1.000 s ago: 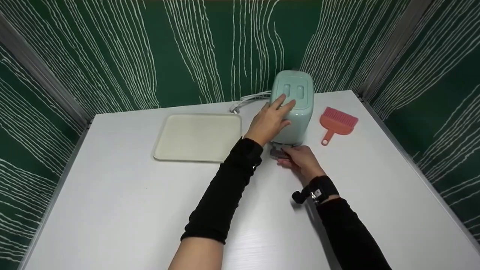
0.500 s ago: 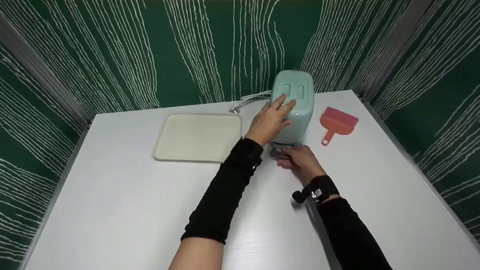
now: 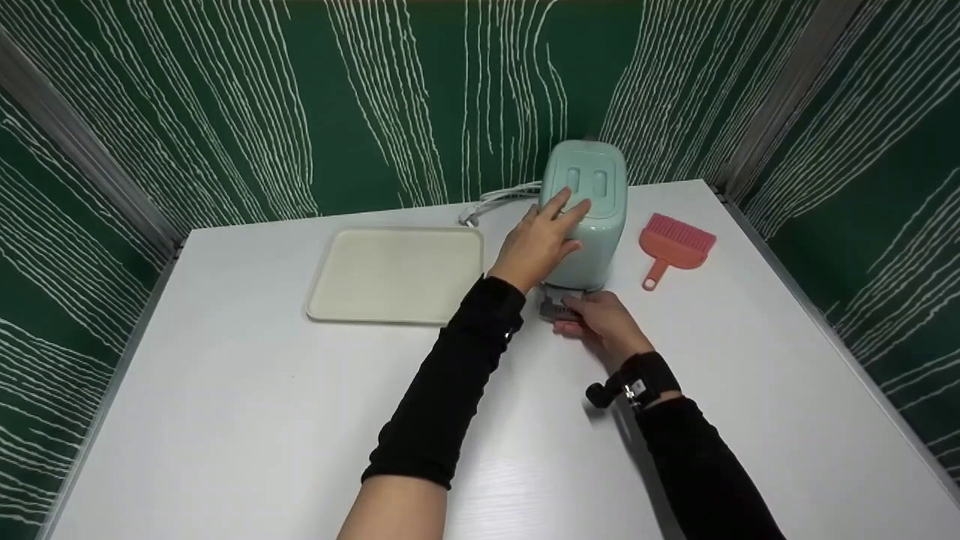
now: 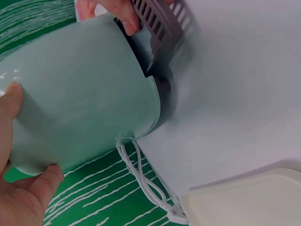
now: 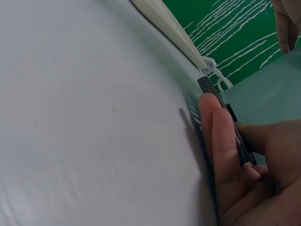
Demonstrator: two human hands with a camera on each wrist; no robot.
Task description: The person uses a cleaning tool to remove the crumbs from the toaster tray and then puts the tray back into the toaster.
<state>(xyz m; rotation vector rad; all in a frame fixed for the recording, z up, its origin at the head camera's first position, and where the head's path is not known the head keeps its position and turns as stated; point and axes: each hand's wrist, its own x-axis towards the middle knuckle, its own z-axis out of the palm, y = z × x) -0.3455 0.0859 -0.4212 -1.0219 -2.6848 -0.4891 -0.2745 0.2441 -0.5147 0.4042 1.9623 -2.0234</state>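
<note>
We count one glossy mint-green toaster with rounded corners (image 3: pixel 600 229) and two oblong shapes side by side on its top; one grey-brown slotted piece (image 4: pixel 157 23) jutting from its lower near end; one shallow cream rectangular tray (image 3: pixel 397 274); one coral-orange hand brush with pink bristles (image 3: pixel 673 245); and one looped white cable (image 3: pixel 511 194) ending in a single white plug (image 3: pixel 469 218). We cannot count every slot, as fingers cover part of the piece. A small pale patch on the black right wrist strap (image 3: pixel 654 372) is too small for us to read.

We see two hands. The left hand (image 3: pixel 534 244) has its fingers spread apart on the toaster's top edge and side. The right hand (image 3: pixel 609 319) has its thumb and fingers clamped on the slotted piece, nearer us than the left fingers. Left of the left fingers lies the tray; beyond them run cable and plug; beyond the right fingers, to their right, lies the brush. Toaster, tray and brush rest on one white table (image 3: pixel 262 390).
</note>
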